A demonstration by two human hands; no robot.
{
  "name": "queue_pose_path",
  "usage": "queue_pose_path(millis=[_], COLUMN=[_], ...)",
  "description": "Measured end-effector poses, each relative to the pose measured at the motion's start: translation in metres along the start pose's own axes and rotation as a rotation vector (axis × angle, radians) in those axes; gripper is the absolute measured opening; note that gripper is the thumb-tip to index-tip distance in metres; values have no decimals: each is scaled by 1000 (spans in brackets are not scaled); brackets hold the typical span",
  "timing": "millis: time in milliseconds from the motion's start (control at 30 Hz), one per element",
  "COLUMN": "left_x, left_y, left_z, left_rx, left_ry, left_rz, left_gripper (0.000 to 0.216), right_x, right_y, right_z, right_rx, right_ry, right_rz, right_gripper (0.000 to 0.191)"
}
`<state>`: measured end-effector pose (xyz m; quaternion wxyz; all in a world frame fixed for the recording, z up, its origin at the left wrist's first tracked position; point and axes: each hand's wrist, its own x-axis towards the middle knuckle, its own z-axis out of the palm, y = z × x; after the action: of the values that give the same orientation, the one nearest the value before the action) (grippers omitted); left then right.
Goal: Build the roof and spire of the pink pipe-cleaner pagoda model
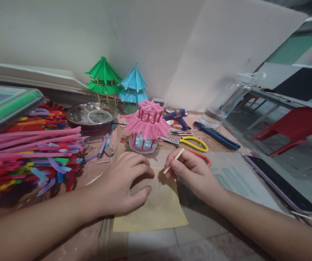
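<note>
A short, pale wooden stick [178, 155] is pinched between the thumb and fingers of my right hand [195, 172], tilted over the top right of a yellowish sheet of paper [156, 210]. My left hand [123, 181] lies palm down on the sheet's left side, fingers bent and apart from the thumb, with nothing visible in it. Just beyond both hands stands a small pagoda-like model [147, 125] with a pink fuzzy roof, pink posts and a pale base. The lower tip of the stick is close to the paper; whether they touch I cannot tell.
Pipe cleaners [36, 152] are heaped at left beneath a plastic case [6, 105]. Behind are a metal bowl [92, 113], a green model [104, 78] and a blue model [134, 85]. Rightward lie a glue gun [177, 117], yellow-handled pliers [194, 142], a blue cutter [217, 136] and a phone [281, 183].
</note>
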<state>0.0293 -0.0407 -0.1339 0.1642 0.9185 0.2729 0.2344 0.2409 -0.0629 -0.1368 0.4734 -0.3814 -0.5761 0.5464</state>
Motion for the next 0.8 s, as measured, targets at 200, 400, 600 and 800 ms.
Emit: queue_pose_path(millis=[200,400,600,800], left_x=[0,2,3,3], left_y=[1,0,-1,-1], left_z=[1,1,3,2], left_rx=[72,102,104,83], left_ry=[-122,-136,-121,-120], left_rz=[-6,27,30,28], left_gripper=[26,22,22,25], right_x=[-7,-11,-9,-3], right_y=[0,0,3,10], right_z=[0,3,3,-2], right_rx=[-442,-733,-596,105], right_ry=[-179,-264,-185,-182], right_rz=[-107,-263,-147,124], right_gripper=[25,21,11,35])
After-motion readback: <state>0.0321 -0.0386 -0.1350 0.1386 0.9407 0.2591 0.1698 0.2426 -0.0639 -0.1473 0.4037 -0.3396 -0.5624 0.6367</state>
